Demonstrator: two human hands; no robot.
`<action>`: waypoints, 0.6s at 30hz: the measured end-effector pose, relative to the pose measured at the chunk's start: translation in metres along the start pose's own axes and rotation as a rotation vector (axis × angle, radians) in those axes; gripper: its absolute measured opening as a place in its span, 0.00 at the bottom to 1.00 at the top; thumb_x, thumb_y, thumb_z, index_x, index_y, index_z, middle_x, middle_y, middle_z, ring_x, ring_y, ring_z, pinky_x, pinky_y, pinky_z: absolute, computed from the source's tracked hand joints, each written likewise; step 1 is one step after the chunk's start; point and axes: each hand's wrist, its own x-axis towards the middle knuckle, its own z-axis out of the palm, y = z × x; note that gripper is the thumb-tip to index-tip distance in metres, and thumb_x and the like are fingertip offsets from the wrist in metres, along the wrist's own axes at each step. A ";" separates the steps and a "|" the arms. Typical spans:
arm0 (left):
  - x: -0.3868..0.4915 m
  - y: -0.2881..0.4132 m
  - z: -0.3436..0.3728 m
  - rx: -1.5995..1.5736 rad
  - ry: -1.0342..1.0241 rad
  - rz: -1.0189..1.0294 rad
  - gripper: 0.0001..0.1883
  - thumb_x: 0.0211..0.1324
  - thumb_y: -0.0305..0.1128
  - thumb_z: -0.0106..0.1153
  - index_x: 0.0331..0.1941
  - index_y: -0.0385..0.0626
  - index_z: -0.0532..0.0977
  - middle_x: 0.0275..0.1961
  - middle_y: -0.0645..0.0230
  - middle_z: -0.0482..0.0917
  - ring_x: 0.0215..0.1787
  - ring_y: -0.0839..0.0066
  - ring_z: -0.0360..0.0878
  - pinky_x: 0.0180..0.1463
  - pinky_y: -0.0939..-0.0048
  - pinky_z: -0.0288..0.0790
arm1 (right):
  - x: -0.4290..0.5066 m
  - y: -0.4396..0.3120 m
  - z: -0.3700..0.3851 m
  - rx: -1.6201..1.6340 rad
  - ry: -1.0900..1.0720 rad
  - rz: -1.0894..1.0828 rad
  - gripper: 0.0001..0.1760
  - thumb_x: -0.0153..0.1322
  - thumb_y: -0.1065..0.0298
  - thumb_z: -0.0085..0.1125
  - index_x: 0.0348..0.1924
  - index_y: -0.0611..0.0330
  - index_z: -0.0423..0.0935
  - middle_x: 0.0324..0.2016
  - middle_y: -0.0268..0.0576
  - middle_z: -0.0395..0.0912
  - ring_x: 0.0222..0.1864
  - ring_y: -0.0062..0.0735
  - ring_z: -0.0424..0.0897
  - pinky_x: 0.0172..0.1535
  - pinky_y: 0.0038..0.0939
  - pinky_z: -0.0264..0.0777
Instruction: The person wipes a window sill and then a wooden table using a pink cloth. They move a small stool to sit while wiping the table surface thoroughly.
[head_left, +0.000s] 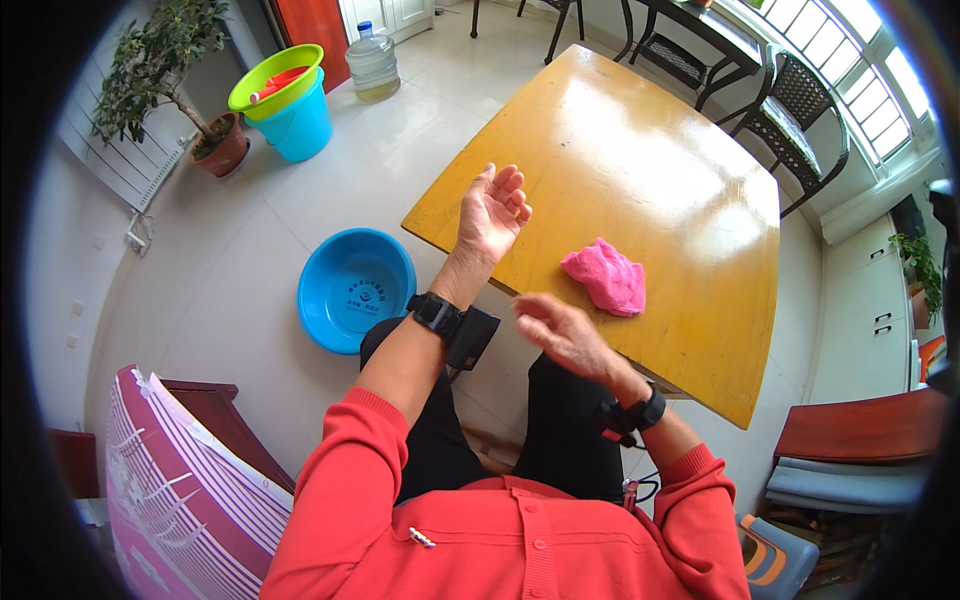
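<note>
My left hand (492, 214) is raised over the near left edge of the wooden table (600, 150), palm turned up and fingers slightly curled, holding nothing. Lower and to its right, my right hand (562, 334) hovers near the table's front edge with nothing in it; its fingers are a little blurred. A crumpled pink cloth (609, 276) lies on the tabletop, just beyond my right hand and apart from it. Both wrists carry black strapped devices.
A blue plastic basin (356, 291) stands on the floor left of the table. Farther off are a light-blue bucket (300, 124) with a green basin (276, 79) on top, a water jug (373, 64) and a potted plant (219, 146). A wicker chair (799, 112) stands beyond the table.
</note>
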 end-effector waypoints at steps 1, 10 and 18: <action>0.000 0.000 0.000 0.018 0.002 0.014 0.15 0.66 0.47 0.53 0.41 0.49 0.80 0.35 0.74 0.84 0.32 0.81 0.78 0.42 0.71 0.70 | -0.001 -0.006 0.014 0.145 -0.140 0.019 0.27 0.76 0.54 0.55 0.60 0.66 0.67 0.54 0.41 0.73 0.57 0.26 0.70 0.61 0.29 0.64; -0.003 -0.006 0.009 0.575 0.108 0.429 0.15 0.68 0.46 0.52 0.43 0.47 0.76 0.32 0.73 0.81 0.31 0.83 0.75 0.38 0.78 0.70 | 0.012 -0.025 0.080 0.588 -0.037 0.073 0.20 0.72 0.50 0.63 0.43 0.59 0.75 0.33 0.29 0.75 0.34 0.16 0.70 0.37 0.23 0.66; -0.015 -0.023 0.016 1.697 -0.085 1.107 0.10 0.67 0.37 0.52 0.43 0.43 0.75 0.33 0.61 0.82 0.34 0.66 0.82 0.39 0.65 0.73 | 0.001 -0.009 0.091 0.737 0.026 0.134 0.17 0.72 0.51 0.61 0.42 0.56 0.75 0.33 0.28 0.74 0.34 0.16 0.70 0.38 0.24 0.66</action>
